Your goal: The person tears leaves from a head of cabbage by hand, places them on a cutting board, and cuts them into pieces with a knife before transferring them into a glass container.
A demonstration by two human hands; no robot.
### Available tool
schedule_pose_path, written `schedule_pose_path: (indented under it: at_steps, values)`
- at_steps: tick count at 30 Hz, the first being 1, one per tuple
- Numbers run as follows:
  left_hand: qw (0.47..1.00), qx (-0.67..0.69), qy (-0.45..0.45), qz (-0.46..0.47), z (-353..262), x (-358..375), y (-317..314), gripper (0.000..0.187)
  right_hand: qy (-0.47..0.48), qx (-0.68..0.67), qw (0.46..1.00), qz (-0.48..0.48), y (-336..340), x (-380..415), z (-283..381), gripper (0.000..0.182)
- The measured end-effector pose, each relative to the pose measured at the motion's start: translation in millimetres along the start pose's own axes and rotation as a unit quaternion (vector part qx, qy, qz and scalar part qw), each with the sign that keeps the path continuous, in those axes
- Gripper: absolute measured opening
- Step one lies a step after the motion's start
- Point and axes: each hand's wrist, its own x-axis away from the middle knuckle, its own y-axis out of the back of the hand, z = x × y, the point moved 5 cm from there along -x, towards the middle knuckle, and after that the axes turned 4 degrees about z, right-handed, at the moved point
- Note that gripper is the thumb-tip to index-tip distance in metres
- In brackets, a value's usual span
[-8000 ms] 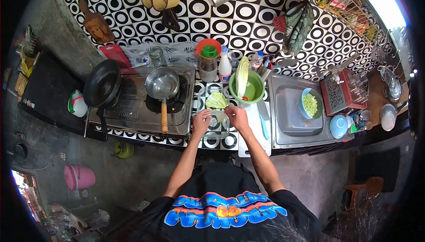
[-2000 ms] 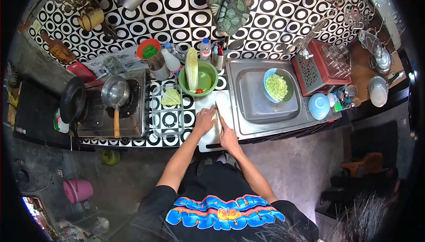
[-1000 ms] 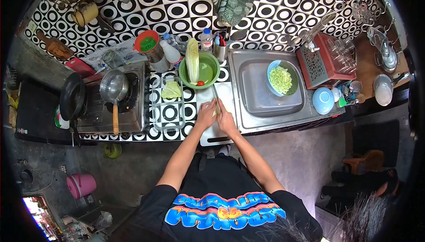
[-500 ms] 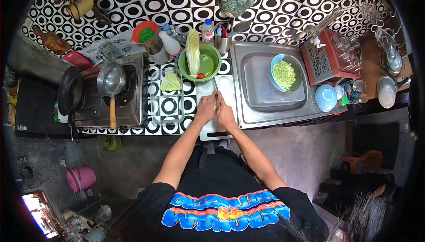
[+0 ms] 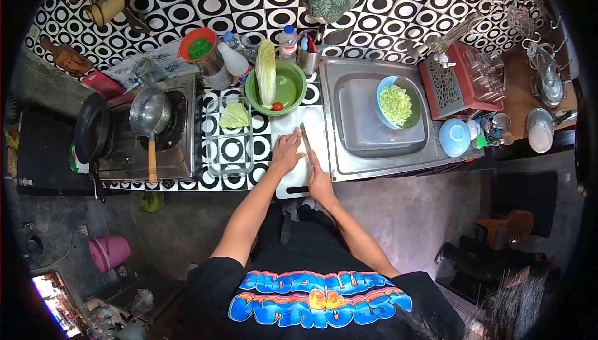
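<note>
On the white board, your right hand grasps the knife, pointing away, just right of your left hand, whose hold is unclear.

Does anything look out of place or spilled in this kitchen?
The black pan looks tilted at the left edge of the stove, its handle jutting past the front, though the lens may exaggerate that. No spill is evident.
</note>
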Motion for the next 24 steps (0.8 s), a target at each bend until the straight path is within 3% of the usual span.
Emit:
schedule_pose_path:
  at_steps: [6, 13, 24]
  values:
    - [1.000, 0.008, -0.009, -0.010, 2, 1, -1, 0.076, 0.025, 0.033, 0.999, -0.001, 5, 43, -9, 0.065]
    - [1.000, 0.001, -0.018, -0.021, 3, 1, -5, 0.073, 0.035, 0.065, 0.997, 0.036, -4, 41, -5, 0.078]
    - [0.999, 0.027, -0.014, -0.027, 5, 2, -2, 0.074, 0.044, 0.014, 0.999, 0.020, 9, 18, 12, 0.071]
